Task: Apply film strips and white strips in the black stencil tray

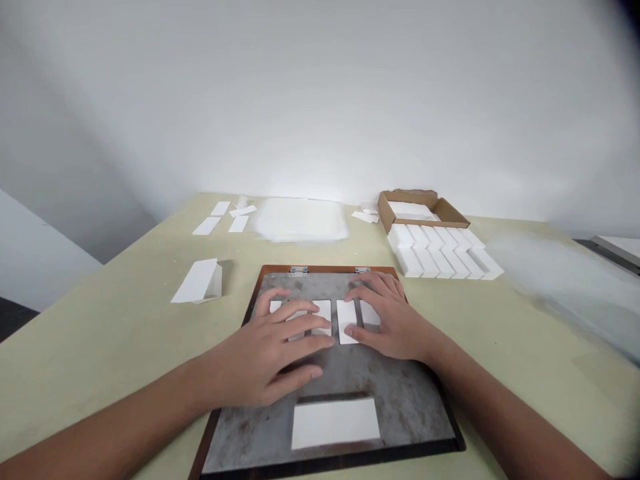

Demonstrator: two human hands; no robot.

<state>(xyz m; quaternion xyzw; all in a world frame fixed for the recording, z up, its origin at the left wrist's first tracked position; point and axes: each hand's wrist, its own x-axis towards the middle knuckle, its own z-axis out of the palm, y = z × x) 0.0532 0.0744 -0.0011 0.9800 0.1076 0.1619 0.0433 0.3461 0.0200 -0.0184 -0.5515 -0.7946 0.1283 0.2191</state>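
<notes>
In front of me lies a grey metal plate (250, 427) on a hinged dark board, with a row of rectangular slots showing white card pieces. My left hand (273, 347) rests over the left slots, fingers spread, its fingertips at a white piece (323, 313). On the right side of the row my right hand (393, 317) spreads its fingers, thumb and fingertip touching another white piece (348, 321). A further white piece (370, 317) is partly under that hand. Nearer to me, a larger white rectangle (335, 425) shows in a wide slot.
A folded white card (197, 281) stands at left on the pale green table (125, 320). Loose white strips (207, 225) lie behind it, beside a blurred whitish patch (303, 219). At back right is an open cardboard box (453, 213) with rows of white blocks (440, 252) before it.
</notes>
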